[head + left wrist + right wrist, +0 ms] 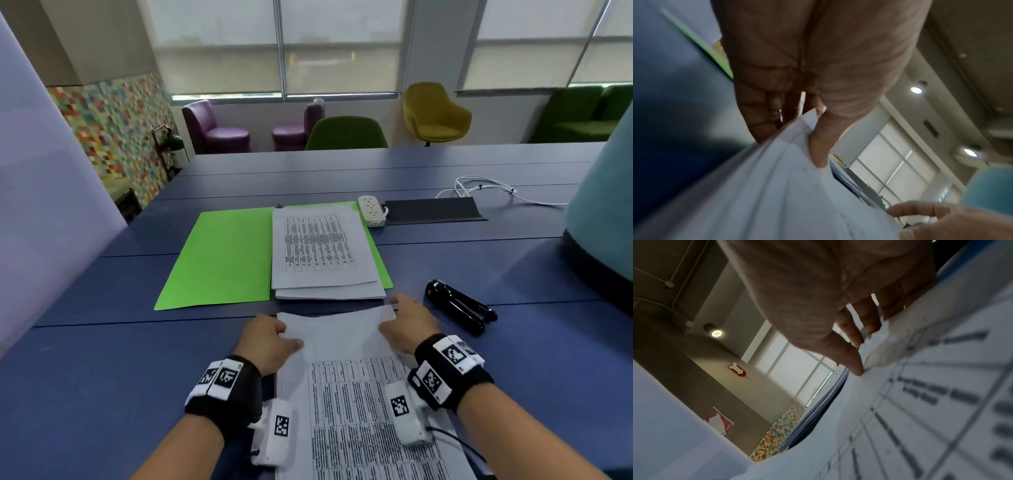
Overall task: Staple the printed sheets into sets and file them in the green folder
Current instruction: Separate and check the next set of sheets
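Nearest, printed sheets [359,411] lying on the blue table [102,394], far end lifted a little between both hands. Left hand [265,342] at the far left corner: thumb on top, fingers [764,113] curled under, so a pinch clamped on the paper edge, as seen from the left wrist. Right hand [407,325] at the far right corner: thumb tip pressing the top sheet, fingers [869,318] spread and only loosely bent, touching the edge; whether curled under it, cannot tell.

Step in hand, by the look of it: squaring a set before stapling. Best done by tapping the edges flush, keeping the left pinch firm at the corner and freeing the right hand for the stapler. Any skew now gets locked in by the staple.

Just beyond the right hand, black stapler [459,308], lying on the table, untouched. Farther off, green folder [222,257] lying open flat, with a stack of papers [322,253] on its right half, somewhat fanned. Behind that, white power strip [371,209] and its cable [486,188].
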`<action>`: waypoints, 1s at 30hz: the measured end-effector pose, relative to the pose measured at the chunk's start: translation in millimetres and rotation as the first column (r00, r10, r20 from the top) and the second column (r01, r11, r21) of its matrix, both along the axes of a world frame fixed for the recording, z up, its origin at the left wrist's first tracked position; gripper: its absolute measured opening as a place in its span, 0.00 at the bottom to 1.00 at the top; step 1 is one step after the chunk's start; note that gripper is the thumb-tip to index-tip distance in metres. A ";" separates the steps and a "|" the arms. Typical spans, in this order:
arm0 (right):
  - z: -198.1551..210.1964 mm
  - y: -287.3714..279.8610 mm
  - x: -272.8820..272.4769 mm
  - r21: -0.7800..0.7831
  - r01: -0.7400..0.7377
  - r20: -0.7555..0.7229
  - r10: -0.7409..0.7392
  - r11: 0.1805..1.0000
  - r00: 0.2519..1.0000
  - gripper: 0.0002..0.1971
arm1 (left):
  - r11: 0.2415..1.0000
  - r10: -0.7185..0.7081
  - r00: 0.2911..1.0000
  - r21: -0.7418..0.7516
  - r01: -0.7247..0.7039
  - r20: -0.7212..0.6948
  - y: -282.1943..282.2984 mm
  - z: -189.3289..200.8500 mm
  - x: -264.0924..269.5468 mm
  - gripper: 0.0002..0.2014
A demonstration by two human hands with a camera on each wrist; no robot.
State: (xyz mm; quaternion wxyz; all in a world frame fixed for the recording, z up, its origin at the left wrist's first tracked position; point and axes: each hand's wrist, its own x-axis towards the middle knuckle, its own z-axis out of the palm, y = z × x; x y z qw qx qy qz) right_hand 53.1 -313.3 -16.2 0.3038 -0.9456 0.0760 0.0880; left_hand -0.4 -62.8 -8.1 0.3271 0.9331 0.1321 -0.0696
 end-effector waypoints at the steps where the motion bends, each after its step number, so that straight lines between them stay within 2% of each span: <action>1: 0.1 -1.1 -2.5 0.007 -0.020 -0.002 0.021 1.000 1.000 0.24 | 0.999 -0.018 1.000 0.041 0.017 0.026 1.8 0.1 -3.4 0.18; 3: 2.6 -1.5 -6.4 -0.015 -0.055 -0.005 0.055 0.998 0.998 0.25 | 0.992 -0.076 0.991 0.113 0.064 0.113 3.7 3.2 -8.2 0.22; 6: 4.8 -1.0 -6.1 -0.035 -0.075 0.013 0.076 0.997 0.997 0.22 | 0.976 -0.158 0.969 0.178 0.124 0.190 1.0 8.0 -9.3 0.10; 10: 5.3 -1.1 -1.7 -0.013 -0.089 0.005 0.089 0.996 0.996 0.17 | 0.956 -0.233 0.967 0.207 0.209 0.105 -0.7 4.4 -3.4 0.20; 12: 5.5 -2.2 3.9 -0.012 -0.096 0.007 0.096 0.995 0.995 0.12 | 0.961 -0.232 0.971 0.171 0.219 0.057 0.5 2.2 -0.7 0.24; 15: 9.2 -4.8 15.1 0.003 -0.075 0.033 0.075 0.997 0.997 0.04 | 0.959 -0.231 0.970 0.187 0.212 0.082 -0.6 2.5 0.6 0.23; 18: 14.0 -7.7 21.7 0.037 -0.110 0.101 0.106 0.993 0.989 0.09 | 0.964 -0.196 0.966 0.215 0.158 0.171 -2.3 5.6 -2.3 0.20; 21: 21.0 -12.7 17.4 0.151 -0.240 0.127 0.222 0.959 0.967 0.06 | 0.966 -0.170 0.965 0.230 0.123 0.199 -0.5 6.4 -3.0 0.18; 23: 23.8 -20.6 13.3 0.310 -0.266 0.111 0.243 0.913 0.964 0.07 | 0.971 -0.181 0.959 0.191 0.140 0.217 1.7 5.0 -2.3 0.19; 25: 23.3 -30.1 10.5 0.484 -0.218 0.097 0.196 0.847 0.976 0.08 | 0.984 -0.176 0.966 0.067 0.167 0.188 4.4 4.6 -2.7 0.19; 26: 23.1 -33.5 9.0 0.567 -0.190 0.090 0.169 0.801 0.982 0.08 | 0.986 -0.167 0.968 0.005 0.169 0.185 5.8 4.3 -2.9 0.15; 28: 25.6 -36.1 2.8 0.740 -0.114 0.047 0.118 0.663 0.992 0.07 | 0.987 -0.132 0.972 -0.067 0.148 0.194 9.9 3.9 -3.2 0.02; 29: 27.6 -35.6 -1.5 0.813 -0.074 0.003 0.122 0.577 0.992 0.07 | 0.987 -0.106 0.971 -0.093 0.129 0.215 13.0 2.2 -2.6 0.03; 30: 28.4 -35.6 -5.2 0.851 -0.048 -0.039 0.153 0.523 0.987 0.14 | 0.988 -0.073 0.969 -0.115 0.102 0.238 16.4 0.5 -2.4 0.05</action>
